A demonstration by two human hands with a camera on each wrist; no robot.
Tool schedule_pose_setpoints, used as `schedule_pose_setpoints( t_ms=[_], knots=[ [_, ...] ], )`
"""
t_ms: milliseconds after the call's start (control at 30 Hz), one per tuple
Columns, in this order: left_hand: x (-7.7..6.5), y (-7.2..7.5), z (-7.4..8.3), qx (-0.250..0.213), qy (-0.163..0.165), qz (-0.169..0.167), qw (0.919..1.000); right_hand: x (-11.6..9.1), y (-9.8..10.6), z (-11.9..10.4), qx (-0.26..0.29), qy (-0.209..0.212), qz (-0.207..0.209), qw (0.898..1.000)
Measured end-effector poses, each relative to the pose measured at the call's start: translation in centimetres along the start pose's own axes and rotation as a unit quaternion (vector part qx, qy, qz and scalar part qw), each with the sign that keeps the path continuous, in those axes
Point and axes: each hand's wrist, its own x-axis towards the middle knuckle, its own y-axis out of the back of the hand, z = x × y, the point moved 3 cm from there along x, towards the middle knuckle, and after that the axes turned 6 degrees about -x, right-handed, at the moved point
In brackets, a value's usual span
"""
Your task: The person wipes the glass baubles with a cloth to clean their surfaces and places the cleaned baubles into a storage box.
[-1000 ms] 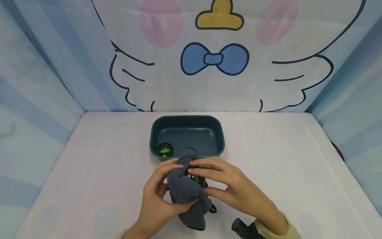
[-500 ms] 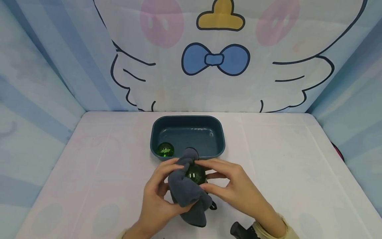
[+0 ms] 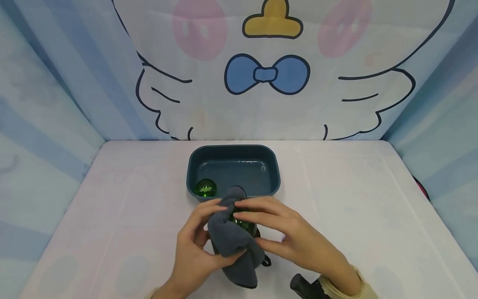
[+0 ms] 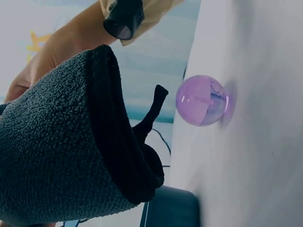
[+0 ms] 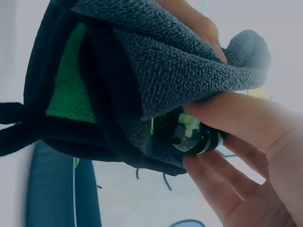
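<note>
Behind the white table with pale spots hangs a pale cloth backdrop, printed with a cartoon figure wearing a blue bow. Light-blue striped cloth walls stand at both sides.

The left hand and the right hand are bare. The right sleeve is pale yellowish beige, its plain fabric ending at the wrist. A black camera, tube-shaped with a round, glassy end, sits against that sleeve. A sliver of the left sleeve shows similar beige.
</note>
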Motion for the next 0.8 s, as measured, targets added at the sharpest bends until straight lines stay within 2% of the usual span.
schedule_pose_setpoints(
  t_ms=[200, 300, 467, 567, 700, 800],
  knots=[
    [0.0, 0.1, 0.1, 0.001, 0.006, 0.001, 1.0000, 0.2, -0.1, -0.2, -0.013, 0.032, 0.020, 0.999],
    [0.0, 0.1, 0.1, -0.001, 0.002, 0.000, 1.0000, 0.2, -0.1, -0.1, 0.000, 0.029, 0.034, 0.999],
    [0.0, 0.2, 0.1, -0.001, -0.015, -0.003, 0.9999, 0.2, -0.3, 0.5, 0.061, -0.055, 0.044, 0.996],
    [-0.2, -0.1, 0.2, 0.002, -0.049, -0.020, 0.9986, 0.2, -0.5, 0.9, 0.063, -0.103, 0.067, 0.990],
    [-0.4, -0.5, 0.2, -0.004, -0.077, -0.037, 0.9963, 0.2, -0.5, 1.2, 0.046, -0.125, 0.075, 0.988],
    [-0.3, -0.4, 0.2, -0.008, -0.066, -0.021, 0.9976, 0.2, -0.5, 1.1, 0.049, -0.128, 0.048, 0.989]
  ],
)
